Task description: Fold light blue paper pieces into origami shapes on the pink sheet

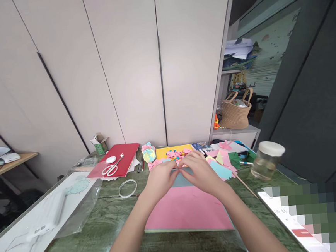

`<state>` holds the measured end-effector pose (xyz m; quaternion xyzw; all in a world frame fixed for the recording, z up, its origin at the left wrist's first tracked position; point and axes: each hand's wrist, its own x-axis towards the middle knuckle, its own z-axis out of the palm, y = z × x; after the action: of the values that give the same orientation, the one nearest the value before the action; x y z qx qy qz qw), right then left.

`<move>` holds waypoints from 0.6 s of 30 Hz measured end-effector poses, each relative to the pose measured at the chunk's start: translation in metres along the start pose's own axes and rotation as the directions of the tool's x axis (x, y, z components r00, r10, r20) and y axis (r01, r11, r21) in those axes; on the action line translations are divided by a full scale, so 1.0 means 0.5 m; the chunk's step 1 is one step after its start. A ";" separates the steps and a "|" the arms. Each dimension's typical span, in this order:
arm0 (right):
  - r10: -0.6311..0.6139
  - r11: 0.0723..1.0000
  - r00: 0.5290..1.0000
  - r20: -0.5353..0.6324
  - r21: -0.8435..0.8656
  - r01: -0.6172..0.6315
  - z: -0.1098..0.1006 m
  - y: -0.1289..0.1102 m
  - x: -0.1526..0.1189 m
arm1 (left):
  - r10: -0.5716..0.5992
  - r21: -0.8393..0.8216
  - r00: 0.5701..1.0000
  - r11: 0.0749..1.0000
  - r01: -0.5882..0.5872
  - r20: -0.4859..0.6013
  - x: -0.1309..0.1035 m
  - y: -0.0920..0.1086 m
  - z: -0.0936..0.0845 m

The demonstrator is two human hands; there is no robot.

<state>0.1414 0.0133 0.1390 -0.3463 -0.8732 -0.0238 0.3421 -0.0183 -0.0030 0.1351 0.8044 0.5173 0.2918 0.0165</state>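
My left hand and my right hand meet over the middle of the table, fingertips pinched together and touching. Whatever lies between the fingers is too small or hidden to make out. Beneath them are a grey-blue strip and a large pink sheet, the sheet lying flat on top of a stack with a pale edge. Just beyond the hands, small pink folded paper pieces and tiny coloured bits lie on a yellow sheet, partly hidden by my fingers.
To the left are white scissors on a red folder, a roll of clear tape and a white power strip. On the right stand paper scraps, a thin stick, a lidded jar and a phone.
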 end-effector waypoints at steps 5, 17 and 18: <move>0.019 0.999 0.999 0.031 0.027 -0.020 -0.015 0.010 0.002 | 0.042 0.014 0.999 0.999 -0.042 -0.026 0.000 0.002 -0.008; 0.439 0.897 0.839 0.322 -0.215 -0.387 -0.012 0.241 -0.058 | -0.164 -0.103 0.913 0.986 0.135 -0.373 -0.017 -0.036 -0.102; 0.470 0.883 0.775 0.423 -0.239 -0.405 0.004 0.253 -0.068 | -0.180 -0.107 0.897 0.983 0.149 -0.404 -0.018 -0.038 -0.108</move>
<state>0.2366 0.0898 0.0918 -0.5575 -0.8209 0.0821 0.0927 -0.0628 -0.0168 0.1697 0.6770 0.5642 0.4710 -0.0386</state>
